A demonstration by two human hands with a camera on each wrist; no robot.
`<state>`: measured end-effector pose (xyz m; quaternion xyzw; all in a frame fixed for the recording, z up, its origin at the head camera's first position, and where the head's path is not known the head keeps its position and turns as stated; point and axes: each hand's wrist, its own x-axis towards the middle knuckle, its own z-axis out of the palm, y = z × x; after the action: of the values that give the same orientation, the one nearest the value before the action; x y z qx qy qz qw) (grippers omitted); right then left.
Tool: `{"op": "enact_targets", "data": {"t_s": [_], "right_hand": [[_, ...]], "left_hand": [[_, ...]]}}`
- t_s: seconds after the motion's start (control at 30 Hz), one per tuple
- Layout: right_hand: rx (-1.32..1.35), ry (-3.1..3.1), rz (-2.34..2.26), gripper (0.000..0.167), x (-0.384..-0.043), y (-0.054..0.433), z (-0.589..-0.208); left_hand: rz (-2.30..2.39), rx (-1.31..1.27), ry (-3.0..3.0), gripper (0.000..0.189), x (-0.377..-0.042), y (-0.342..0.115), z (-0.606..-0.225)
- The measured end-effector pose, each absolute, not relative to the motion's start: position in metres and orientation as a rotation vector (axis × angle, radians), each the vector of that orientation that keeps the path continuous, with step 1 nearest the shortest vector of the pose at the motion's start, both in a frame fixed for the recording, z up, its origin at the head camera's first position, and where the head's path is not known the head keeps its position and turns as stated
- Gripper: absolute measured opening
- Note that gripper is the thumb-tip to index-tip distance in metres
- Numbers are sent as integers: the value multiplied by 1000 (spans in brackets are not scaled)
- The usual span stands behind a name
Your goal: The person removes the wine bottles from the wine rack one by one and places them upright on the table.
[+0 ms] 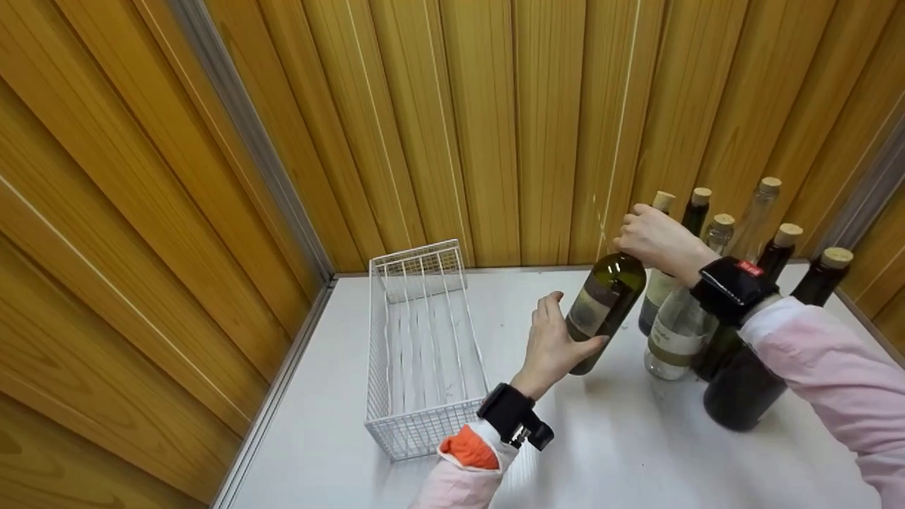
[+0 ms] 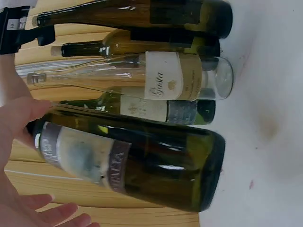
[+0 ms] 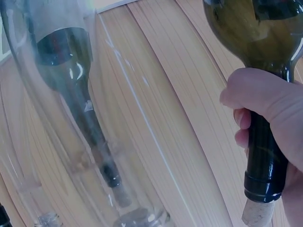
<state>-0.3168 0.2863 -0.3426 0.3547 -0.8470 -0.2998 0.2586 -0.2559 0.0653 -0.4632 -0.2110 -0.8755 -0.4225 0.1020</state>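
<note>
A dark green wine bottle with a picture label tilts in the air, its base toward the lower left. My right hand grips it by the neck; the right wrist view shows fingers wrapped below the shoulder and a cork past the hand. My left hand is beside the lower body, thumb and fingers spread to either side of it. In the left wrist view the left fingers are straight and apart from the glass. A white wire basket stands left of my left hand.
Several corked bottles stand at the right, including a clear one with a white label close by the held bottle and a dark one under my right forearm. Wood-patterned walls enclose the white table at the back and left.
</note>
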Motion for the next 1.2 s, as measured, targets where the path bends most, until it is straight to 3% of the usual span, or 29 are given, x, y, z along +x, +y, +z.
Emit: {"op": "enact_targets", "data": {"t_s": [0.2, 0.5, 0.8, 1.03, 1.2], "right_hand": [[958, -2316, -873, 22, -312, 285, -338], [1042, -2296, -886, 22, -303, 274, -339], [1065, -2249, -856, 23, -299, 272, -345], [1033, -2256, -790, 22, -297, 274, -353], [911, -2306, -812, 48, -289, 272, -349]], "left_hand": [[-1338, -446, -2635, 109, -258, 86, -492], [-1554, -425, -2570, 112, -266, 96, -507], [-1615, -576, -2448, 75, -272, 94, -512], [-1589, -546, -2441, 70, -268, 95, -514], [-1608, -464, -2439, 70, -267, 95, -515]]}}
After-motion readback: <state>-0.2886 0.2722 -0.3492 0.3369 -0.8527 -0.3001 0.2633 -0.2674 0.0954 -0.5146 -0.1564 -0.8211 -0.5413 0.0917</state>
